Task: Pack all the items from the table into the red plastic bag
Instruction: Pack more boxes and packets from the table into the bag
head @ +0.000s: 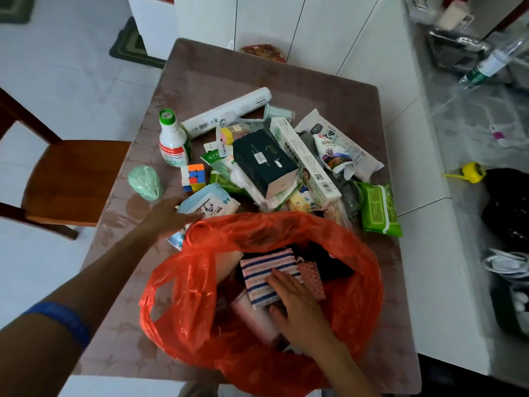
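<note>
A brown-topped table (200,70) stands on pale tile, a wooden chair (71,179) at the frame's left. The red plastic bag (355,299) gapes at lower centre; inside it the right hand (297,305) lies with fingers nearly straight on one striped cloth (263,276). The left hand (169,216), fingers extended, touches one wipes pack (209,203). One puzzle cube (193,177), one white bottle (171,141) and two green packets (378,209) wait above
</note>
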Demonstrator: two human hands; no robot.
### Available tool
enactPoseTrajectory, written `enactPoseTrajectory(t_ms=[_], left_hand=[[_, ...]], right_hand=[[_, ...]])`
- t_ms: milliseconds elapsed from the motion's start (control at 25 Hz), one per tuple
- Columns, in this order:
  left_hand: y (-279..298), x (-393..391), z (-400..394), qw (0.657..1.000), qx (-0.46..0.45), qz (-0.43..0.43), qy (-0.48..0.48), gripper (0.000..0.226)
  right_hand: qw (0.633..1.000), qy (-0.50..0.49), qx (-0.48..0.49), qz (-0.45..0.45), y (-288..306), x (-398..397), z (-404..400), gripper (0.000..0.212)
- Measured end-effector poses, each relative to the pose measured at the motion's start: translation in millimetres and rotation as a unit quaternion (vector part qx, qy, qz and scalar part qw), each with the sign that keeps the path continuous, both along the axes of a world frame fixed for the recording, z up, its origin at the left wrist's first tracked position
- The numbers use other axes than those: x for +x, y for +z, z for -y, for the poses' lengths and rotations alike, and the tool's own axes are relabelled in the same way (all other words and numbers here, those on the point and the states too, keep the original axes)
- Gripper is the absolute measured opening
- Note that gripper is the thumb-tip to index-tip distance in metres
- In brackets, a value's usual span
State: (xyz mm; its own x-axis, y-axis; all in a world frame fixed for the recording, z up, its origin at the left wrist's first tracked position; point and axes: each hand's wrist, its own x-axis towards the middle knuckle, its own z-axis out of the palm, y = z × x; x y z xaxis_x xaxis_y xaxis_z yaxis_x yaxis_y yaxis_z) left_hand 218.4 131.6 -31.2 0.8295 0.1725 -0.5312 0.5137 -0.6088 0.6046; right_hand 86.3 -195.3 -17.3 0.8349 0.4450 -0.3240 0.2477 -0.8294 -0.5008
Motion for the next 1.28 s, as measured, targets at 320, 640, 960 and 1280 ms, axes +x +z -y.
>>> enactPoseTrajectory(t_ms=[320,640,960,1280], left_hand=[[65,-33,-9,0.978,0.101,0.154,0.099,0.041],[151,-135,-16,0.956,-0.191,0.177,0.138,0.041],[61,-97,130,0.949,0.007,0.282,-0.138,0.024],[51,-71,109,0.901,0.302,0.266,-0.165,0.044]], right_hand=[[0.999,-0.023,0.024,-0.028,-4,4,9,0.059],[0.977,-0.036,0.139,0.157,115,5,-21,0.079],[0.992,-0.026,-0.064,0.104,34,19,22,0.084],[0.988,-0.050,-0.139,0.038,12,37,6,0.057]])
